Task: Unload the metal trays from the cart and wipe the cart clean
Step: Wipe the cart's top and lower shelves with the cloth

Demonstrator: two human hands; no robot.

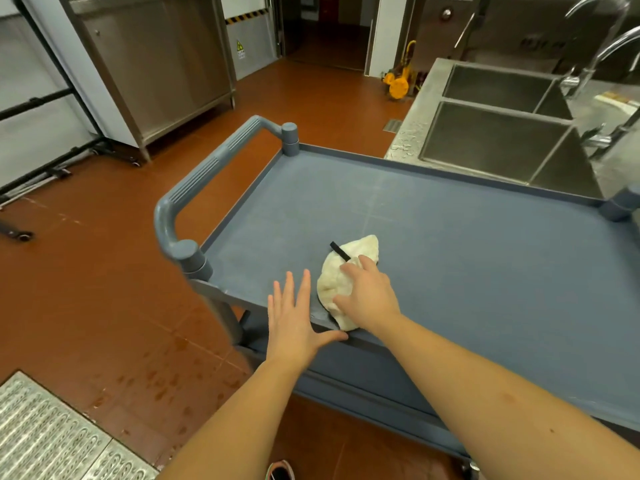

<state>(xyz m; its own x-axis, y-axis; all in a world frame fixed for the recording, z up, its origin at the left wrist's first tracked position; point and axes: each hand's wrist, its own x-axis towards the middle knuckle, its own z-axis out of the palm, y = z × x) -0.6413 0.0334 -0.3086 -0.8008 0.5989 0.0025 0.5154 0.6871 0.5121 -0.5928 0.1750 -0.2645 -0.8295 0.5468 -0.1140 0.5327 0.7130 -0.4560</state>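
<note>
You've got the blue-grey cart on the red tile floor; on its top shelf, a white cloth w/ black strap, near the front rim.

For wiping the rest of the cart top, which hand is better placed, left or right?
Right: the right hand presses the white cloth on the cart; the left hand lies flat at its near rim, holding nothing.

Cart top bare beyond cloth; handle left
</note>
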